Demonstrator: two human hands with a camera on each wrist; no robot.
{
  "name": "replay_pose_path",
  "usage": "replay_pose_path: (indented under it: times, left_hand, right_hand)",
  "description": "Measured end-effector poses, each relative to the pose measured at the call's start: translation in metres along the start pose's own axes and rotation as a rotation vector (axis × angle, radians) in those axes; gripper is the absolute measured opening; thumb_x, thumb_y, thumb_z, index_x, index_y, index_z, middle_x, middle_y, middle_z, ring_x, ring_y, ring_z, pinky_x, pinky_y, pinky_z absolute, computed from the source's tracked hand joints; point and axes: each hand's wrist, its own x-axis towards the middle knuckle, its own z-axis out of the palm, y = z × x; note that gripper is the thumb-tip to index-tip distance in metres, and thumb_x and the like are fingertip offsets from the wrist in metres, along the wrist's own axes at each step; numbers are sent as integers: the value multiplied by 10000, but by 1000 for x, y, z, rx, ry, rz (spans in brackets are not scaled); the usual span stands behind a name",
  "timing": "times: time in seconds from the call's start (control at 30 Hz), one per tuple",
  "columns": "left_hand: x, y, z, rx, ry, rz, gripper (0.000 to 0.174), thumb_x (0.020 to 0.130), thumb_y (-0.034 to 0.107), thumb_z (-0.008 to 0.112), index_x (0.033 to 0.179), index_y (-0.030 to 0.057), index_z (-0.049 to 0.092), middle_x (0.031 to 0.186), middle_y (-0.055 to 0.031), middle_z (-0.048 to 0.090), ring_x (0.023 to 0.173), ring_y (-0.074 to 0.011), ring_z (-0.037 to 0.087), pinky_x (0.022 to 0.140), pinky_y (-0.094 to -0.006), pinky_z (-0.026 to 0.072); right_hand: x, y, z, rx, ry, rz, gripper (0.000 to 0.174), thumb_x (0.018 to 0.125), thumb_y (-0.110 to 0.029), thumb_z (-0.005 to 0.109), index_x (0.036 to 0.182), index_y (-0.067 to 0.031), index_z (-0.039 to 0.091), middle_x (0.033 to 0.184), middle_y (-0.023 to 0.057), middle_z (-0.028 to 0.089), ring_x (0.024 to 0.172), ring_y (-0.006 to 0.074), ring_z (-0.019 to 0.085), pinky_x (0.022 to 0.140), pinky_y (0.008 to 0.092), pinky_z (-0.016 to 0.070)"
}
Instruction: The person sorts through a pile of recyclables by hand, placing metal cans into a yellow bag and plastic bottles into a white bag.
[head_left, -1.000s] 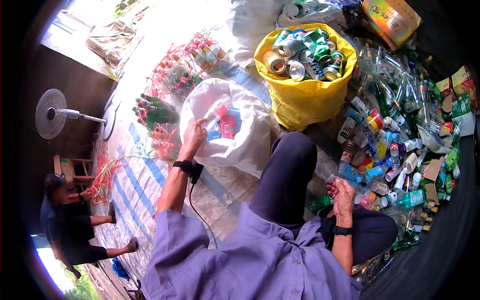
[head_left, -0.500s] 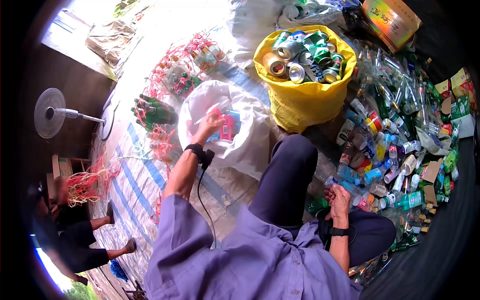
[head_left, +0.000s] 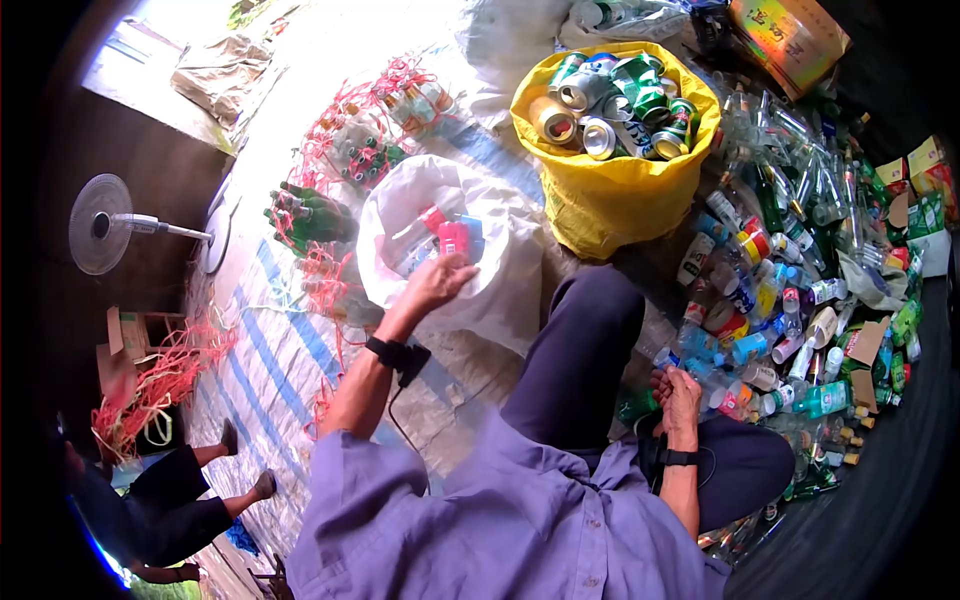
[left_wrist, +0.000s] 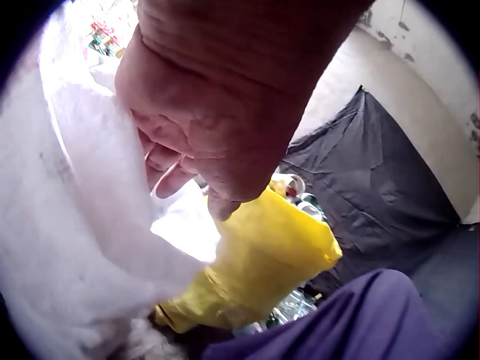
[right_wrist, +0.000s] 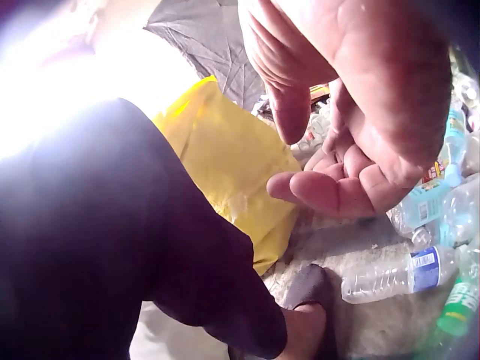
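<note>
My left hand (head_left: 438, 285) is over the near side of a white sack (head_left: 505, 275), its fingers loosely bent beside the sack's cloth (left_wrist: 97, 180) in the left wrist view. Nothing shows in that hand. Inside the sack lies a pink-red piece (head_left: 455, 238) among pale blue and clear items. My right hand (head_left: 680, 402) hangs by the right knee, close to the plastic bottles (head_left: 750, 350). Its fingers are loosely curled around nothing in the right wrist view. A clear bottle with a blue label (right_wrist: 397, 276) lies on the floor below it.
Beyond my knee stands a yellow sack (head_left: 620, 200) full of drink cans (head_left: 600, 138). Green glass bottles (head_left: 312, 215) and bundles tied with red string (head_left: 345, 150) stand left of the white sack. A fan (head_left: 102, 224) and another person (head_left: 150, 510) are at the far left.
My left hand has moved from the sack's left rim, across its mouth, to the near side. The right hand stays by the knee. The other person at left has shifted, with the red string.
</note>
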Motion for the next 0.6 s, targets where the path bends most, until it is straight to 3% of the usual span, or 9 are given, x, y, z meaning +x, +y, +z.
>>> replay_pose_path:
  times: [0.07, 0.17, 0.23, 0.27, 0.33, 0.47, 0.53, 0.57, 0.6]
  left_hand:
    - [-20, 34, 3, 334, -66, 79, 657, 868, 512, 718, 1279, 16, 588, 1054, -249, 709, 1010, -413, 685, 853, -455, 544]
    - [-22, 35, 17, 442, -70, 162, 651, 848, 500, 723, 1283, 42, 567, 998, -246, 703, 977, -436, 679, 817, -487, 540]
    - [-13, 22, 29, 418, -82, 215, 415, 865, 352, 667, 1155, 60, 608, 916, -254, 686, 910, -463, 668, 771, -540, 522]
    - [-9, 19, 33, 421, -84, 221, 415, 865, 352, 667, 1155, 60, 608, 916, -254, 686, 910, -463, 668, 771, -540, 522]
    - [0, 14, 40, 399, 118, 315, 153, 835, 157, 566, 937, 45, 587, 726, -249, 642, 711, -476, 647, 623, -586, 501]
    - [-11, 72, 21, 315, 234, 291, 102, 808, 127, 537, 866, 70, 599, 717, -233, 633, 699, -476, 630, 647, -588, 490]
    - [-14, 74, 28, 262, 94, 378, 91, 797, 112, 543, 857, 80, 604, 707, -214, 628, 706, -465, 628, 657, -575, 489]
    - [-16, 81, 31, 304, -11, 408, 85, 783, 100, 552, 858, 63, 535, 698, -220, 592, 736, -466, 618, 664, -564, 483]
    - [-13, 75, 39, 296, -3, 585, 76, 777, 83, 542, 848, 61, 525, 711, -223, 591, 727, -467, 612, 663, -564, 483]
  right_hand:
    - [1, 3, 2, 3, 15, -14, 250, 970, -294, 666, 1049, -58, 652, 924, 77, 735, 736, 138, 697, 601, 238, 537]
    - [2, 7, 1, -17, 1, -25, 249, 973, -297, 663, 1054, -62, 654, 930, 74, 736, 745, 133, 700, 604, 235, 536]
    - [-1, 6, 1, -21, 5, -29, 248, 981, -283, 646, 1073, -52, 649, 941, 78, 733, 759, 135, 696, 617, 237, 531]
    - [-2, 7, 0, -28, 7, -30, 249, 990, -268, 628, 1092, -43, 644, 951, 82, 730, 772, 137, 691, 631, 239, 525]
    - [-3, 10, -3, -13, 8, -28, 254, 986, -272, 633, 1094, -42, 645, 952, 80, 729, 774, 137, 690, 635, 239, 526]
    - [-5, 11, -5, -32, 17, -8, 273, 977, -288, 642, 1094, -41, 648, 957, 74, 727, 781, 137, 689, 648, 246, 529]
    - [-2, 13, -6, -30, 20, -11, 278, 976, -290, 642, 1100, -42, 648, 954, 70, 724, 779, 138, 686, 651, 249, 526]
    - [-1, 14, -7, -26, 25, -14, 282, 974, -292, 641, 1107, -43, 649, 951, 65, 722, 777, 138, 683, 654, 252, 524]
    - [-1, 16, -8, -23, 30, -11, 282, 974, -292, 641, 1107, -43, 649, 951, 65, 722, 777, 138, 683, 654, 252, 524]
